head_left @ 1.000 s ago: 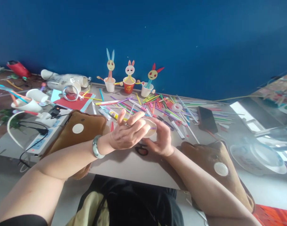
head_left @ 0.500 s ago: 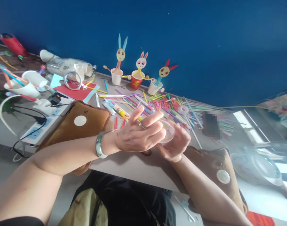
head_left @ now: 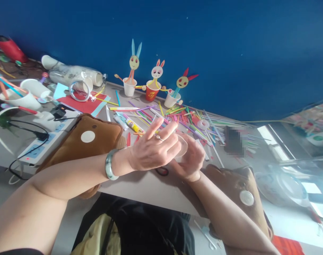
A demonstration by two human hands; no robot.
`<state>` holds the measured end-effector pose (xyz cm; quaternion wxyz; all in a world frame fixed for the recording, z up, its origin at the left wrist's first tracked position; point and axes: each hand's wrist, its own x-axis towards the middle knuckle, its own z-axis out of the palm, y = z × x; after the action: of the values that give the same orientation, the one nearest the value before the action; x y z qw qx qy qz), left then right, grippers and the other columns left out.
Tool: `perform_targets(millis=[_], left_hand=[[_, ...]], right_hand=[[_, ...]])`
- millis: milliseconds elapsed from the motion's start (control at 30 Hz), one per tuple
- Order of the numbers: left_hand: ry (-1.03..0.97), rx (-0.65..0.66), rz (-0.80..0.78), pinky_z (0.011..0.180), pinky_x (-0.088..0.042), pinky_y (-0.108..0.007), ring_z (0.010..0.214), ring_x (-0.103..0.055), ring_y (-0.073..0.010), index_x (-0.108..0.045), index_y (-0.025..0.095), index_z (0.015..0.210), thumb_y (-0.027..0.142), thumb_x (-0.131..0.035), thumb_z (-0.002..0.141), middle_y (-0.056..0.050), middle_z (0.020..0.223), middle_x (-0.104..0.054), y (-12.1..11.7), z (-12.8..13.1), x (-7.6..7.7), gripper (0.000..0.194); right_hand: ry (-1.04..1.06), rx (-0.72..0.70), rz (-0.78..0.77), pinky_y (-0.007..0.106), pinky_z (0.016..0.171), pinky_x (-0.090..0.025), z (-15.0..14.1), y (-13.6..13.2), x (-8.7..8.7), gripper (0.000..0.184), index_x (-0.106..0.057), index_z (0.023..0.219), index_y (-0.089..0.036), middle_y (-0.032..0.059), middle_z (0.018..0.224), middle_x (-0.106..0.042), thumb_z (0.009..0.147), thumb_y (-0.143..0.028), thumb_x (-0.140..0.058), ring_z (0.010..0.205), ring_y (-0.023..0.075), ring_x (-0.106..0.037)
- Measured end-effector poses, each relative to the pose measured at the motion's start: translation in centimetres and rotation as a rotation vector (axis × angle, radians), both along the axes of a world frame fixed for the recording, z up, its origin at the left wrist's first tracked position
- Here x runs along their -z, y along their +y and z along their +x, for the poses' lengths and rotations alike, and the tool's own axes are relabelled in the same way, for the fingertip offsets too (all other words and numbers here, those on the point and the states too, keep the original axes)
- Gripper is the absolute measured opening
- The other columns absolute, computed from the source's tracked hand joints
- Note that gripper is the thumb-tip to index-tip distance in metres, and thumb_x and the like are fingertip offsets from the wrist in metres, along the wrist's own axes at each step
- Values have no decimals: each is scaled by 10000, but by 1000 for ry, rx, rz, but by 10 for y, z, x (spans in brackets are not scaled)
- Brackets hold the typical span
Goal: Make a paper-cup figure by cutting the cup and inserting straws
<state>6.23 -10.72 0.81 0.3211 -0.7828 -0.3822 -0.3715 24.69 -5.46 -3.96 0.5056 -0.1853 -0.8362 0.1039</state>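
Note:
My left hand (head_left: 157, 147), with a ring and a jade bangle (head_left: 109, 164), is bent over a pale, round-rimmed paper cup (head_left: 183, 144), its fingertips at the cup's mouth. Wrapped round the cup's far side is my right hand (head_left: 194, 156), steadying it above the table. The fingers of both hands partly hide the cup. Under my hands lies a dark loop handle (head_left: 161, 171), which looks like scissors. Behind them a yellow glue stick (head_left: 133, 125) rests among scattered coloured sticks and pens (head_left: 174, 118).
Three rabbit figures in cups stand along the blue wall, the middle in a red cup (head_left: 152, 91). Brown cushions (head_left: 84, 145) flank my arms. To the left are a power strip (head_left: 35, 152), red paper (head_left: 79, 106) and a tape roll (head_left: 80, 90); a blurred dark phone-like object (head_left: 234, 141) lies right.
The view has tilted and shifted. My hands have kept hold of the cup and turned it slightly; they moved right, then a little back left.

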Motion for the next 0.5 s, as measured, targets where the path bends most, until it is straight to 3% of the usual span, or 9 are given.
perform_targets(millis=[133, 300, 500], left_hand=[[80, 16, -38, 1254, -285, -495, 1256, -625, -215, -675, 200, 964, 109, -536, 939, -42, 1078, -738, 1, -1, 4, 168], [119, 7, -50, 1209, -373, -481, 1187, -661, -231, -663, 162, 943, 87, -521, 932, -69, 993, -737, 4, -3, 3, 161], [228, -30, -32, 1216, -356, -528, 824, -692, -176, -651, 114, 989, 23, -436, 929, -46, 875, -690, 8, -1, 0, 241]], right_hand=[[32, 43, 88, 589, 965, -567, -2, 6, 7, 809, -346, 1497, -252, 164, 1327, -605, 794, -340, -737, 1202, 363, -628], [-9, 60, 49, 609, 992, -546, -5, 2, 6, 732, -397, 1464, -234, 174, 1322, -606, 819, -357, -721, 1223, 370, -610], [3, 97, 44, 579, 995, -554, -6, -3, 2, 751, -449, 1451, -204, 175, 1287, -625, 788, -318, -782, 1205, 365, -615]])
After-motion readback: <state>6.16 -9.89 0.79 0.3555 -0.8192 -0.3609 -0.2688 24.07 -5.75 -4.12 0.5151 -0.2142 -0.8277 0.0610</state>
